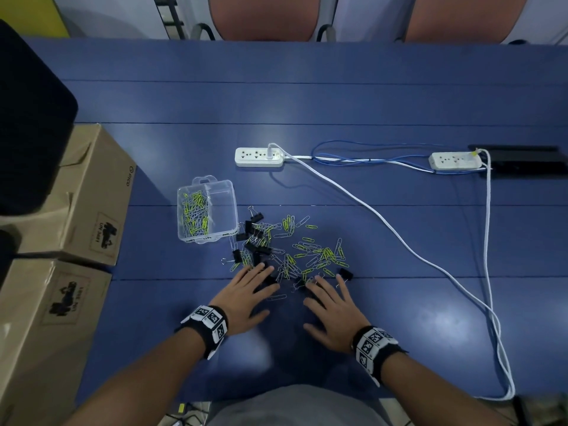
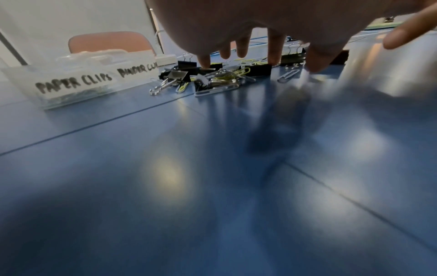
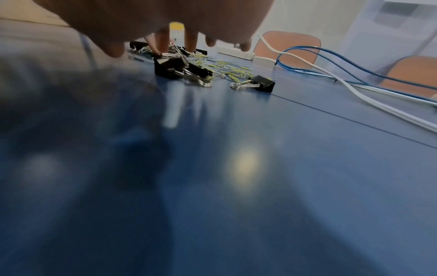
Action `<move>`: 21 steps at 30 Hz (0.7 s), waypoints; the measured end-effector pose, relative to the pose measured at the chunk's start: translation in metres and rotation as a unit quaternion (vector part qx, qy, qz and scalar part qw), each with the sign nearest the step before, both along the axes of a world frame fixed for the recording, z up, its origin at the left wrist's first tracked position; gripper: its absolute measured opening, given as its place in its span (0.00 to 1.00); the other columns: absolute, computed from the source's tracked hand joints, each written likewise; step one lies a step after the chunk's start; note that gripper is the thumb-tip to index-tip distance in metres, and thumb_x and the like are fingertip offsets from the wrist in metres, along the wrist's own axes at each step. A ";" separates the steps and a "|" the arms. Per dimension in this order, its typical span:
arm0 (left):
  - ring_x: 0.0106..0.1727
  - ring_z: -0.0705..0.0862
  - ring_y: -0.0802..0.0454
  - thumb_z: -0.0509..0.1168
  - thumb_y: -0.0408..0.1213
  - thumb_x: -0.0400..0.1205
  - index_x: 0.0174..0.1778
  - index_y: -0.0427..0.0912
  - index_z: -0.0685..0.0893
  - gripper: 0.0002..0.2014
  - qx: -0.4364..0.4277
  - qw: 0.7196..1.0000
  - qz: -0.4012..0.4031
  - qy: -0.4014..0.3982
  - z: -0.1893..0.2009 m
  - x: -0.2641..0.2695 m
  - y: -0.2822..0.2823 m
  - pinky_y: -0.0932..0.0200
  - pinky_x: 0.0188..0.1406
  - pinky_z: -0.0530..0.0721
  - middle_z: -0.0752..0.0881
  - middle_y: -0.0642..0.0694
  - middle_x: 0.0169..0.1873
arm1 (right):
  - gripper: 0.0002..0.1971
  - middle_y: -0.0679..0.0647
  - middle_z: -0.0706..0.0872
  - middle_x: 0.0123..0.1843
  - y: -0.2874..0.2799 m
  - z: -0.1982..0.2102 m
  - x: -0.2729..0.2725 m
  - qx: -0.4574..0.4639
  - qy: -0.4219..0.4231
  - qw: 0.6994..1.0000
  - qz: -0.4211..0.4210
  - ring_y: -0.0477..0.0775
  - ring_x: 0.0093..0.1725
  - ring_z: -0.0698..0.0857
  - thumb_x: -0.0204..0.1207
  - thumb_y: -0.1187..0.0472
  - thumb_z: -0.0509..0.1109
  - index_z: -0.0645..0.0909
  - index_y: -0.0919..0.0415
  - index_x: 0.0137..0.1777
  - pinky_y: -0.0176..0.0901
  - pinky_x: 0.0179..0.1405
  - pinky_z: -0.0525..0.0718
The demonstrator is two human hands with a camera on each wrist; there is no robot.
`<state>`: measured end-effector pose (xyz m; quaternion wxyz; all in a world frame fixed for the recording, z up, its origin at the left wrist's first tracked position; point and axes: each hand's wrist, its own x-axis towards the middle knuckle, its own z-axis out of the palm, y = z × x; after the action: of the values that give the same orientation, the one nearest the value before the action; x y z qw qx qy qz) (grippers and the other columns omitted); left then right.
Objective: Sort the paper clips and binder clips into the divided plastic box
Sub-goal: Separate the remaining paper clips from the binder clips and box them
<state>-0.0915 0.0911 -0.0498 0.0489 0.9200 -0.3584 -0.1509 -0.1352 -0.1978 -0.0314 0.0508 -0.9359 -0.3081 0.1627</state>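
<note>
The clear divided plastic box stands left of centre; its left compartment is full of paper clips and its right one looks empty. Its front wall is labelled "PAPER CLIPS" and "BINDER CLIPS". A loose pile of yellow-green and silver paper clips mixed with black binder clips lies to the box's right. My left hand lies flat with spread fingers, whose tips touch binder clips at the pile's near edge. My right hand is flat too, its fingertips on clips. One binder clip lies apart to the right.
Two white power strips with white and blue cables run across the blue table behind and to the right. Cardboard boxes line the left edge. A black device sits far right. Chairs stand beyond.
</note>
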 end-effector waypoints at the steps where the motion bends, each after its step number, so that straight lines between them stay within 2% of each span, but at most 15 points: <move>1: 0.86 0.43 0.47 0.54 0.60 0.82 0.83 0.54 0.60 0.33 -0.004 1.000 0.009 0.001 0.000 0.000 0.001 0.38 0.83 0.53 0.52 0.47 0.86 | 0.26 0.54 0.70 0.80 0.005 0.002 0.002 0.009 -0.007 1.000 -0.013 0.60 0.84 0.60 0.79 0.36 0.56 0.73 0.50 0.70 0.76 0.79 0.49; 4: 0.86 0.43 0.50 0.53 0.60 0.82 0.85 0.49 0.57 0.36 -0.011 1.000 0.023 -0.003 -0.001 -0.001 0.000 0.40 0.83 0.50 0.52 0.49 0.86 | 0.32 0.52 0.62 0.85 0.021 0.003 0.009 0.014 -0.011 0.999 -0.036 0.58 0.86 0.54 0.80 0.36 0.53 0.62 0.50 0.81 0.75 0.79 0.47; 6: 0.86 0.46 0.49 0.53 0.59 0.83 0.84 0.48 0.61 0.34 -0.013 1.000 0.019 -0.013 0.000 -0.001 0.000 0.39 0.83 0.51 0.56 0.49 0.85 | 0.34 0.51 0.62 0.85 0.026 0.000 0.010 -0.002 -0.006 0.999 -0.035 0.58 0.86 0.54 0.81 0.36 0.51 0.58 0.52 0.84 0.76 0.78 0.46; 8: 0.86 0.52 0.46 0.56 0.57 0.82 0.79 0.47 0.70 0.30 -0.014 1.000 0.014 -0.024 0.001 0.000 0.001 0.38 0.82 0.53 0.64 0.47 0.83 | 0.33 0.51 0.67 0.83 0.024 -0.003 0.007 -0.008 0.003 0.999 -0.036 0.58 0.84 0.58 0.82 0.38 0.51 0.60 0.52 0.83 0.76 0.78 0.48; 10: 0.83 0.61 0.42 0.59 0.52 0.80 0.70 0.47 0.78 0.23 -0.019 0.999 -0.005 -0.049 0.001 0.000 0.003 0.36 0.81 0.56 0.71 0.44 0.78 | 0.31 0.51 0.71 0.80 0.017 -0.006 0.003 -0.004 0.002 0.999 -0.035 0.58 0.83 0.63 0.82 0.39 0.52 0.62 0.51 0.82 0.76 0.77 0.49; 13: 0.75 0.73 0.38 0.63 0.47 0.80 0.55 0.46 0.83 0.12 -0.035 0.994 -0.031 -0.098 -0.004 -0.006 0.009 0.37 0.81 0.59 0.79 0.42 0.68 | 0.28 0.50 0.75 0.76 0.008 -0.011 -0.003 0.006 -0.003 1.000 -0.030 0.57 0.80 0.68 0.81 0.41 0.56 0.66 0.50 0.79 0.76 0.77 0.51; 15: 0.68 0.77 0.39 0.64 0.47 0.80 0.49 0.45 0.84 0.11 -0.061 0.992 -0.027 -0.110 -0.006 -0.012 0.015 0.40 0.81 0.60 0.82 0.43 0.60 | 0.26 0.49 0.77 0.73 0.007 -0.010 -0.003 0.016 -0.009 0.999 -0.030 0.57 0.78 0.70 0.80 0.42 0.57 0.68 0.49 0.77 0.76 0.77 0.52; 19: 0.57 0.78 0.43 0.64 0.54 0.78 0.46 0.45 0.81 0.15 -0.104 0.990 0.004 -0.091 0.000 -0.017 0.022 0.45 0.76 0.67 0.81 0.47 0.50 | 0.26 0.49 0.75 0.73 0.027 -0.003 0.008 0.034 -0.031 0.997 -0.060 0.57 0.78 0.69 0.80 0.45 0.58 0.68 0.49 0.77 0.76 0.77 0.52; 21: 0.55 0.78 0.43 0.64 0.50 0.79 0.49 0.43 0.81 0.14 -0.112 0.989 0.033 -0.095 0.003 -0.014 0.023 0.47 0.73 0.68 0.81 0.47 0.50 | 0.25 0.50 0.76 0.72 0.048 0.000 0.021 0.039 -0.036 0.996 -0.072 0.58 0.76 0.71 0.79 0.48 0.59 0.69 0.50 0.76 0.77 0.78 0.52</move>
<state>-0.1057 0.1142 -0.0464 0.1225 0.9301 -0.3457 -0.0204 -0.1140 -0.1498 -0.0317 0.0876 -0.9583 -0.2475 0.1126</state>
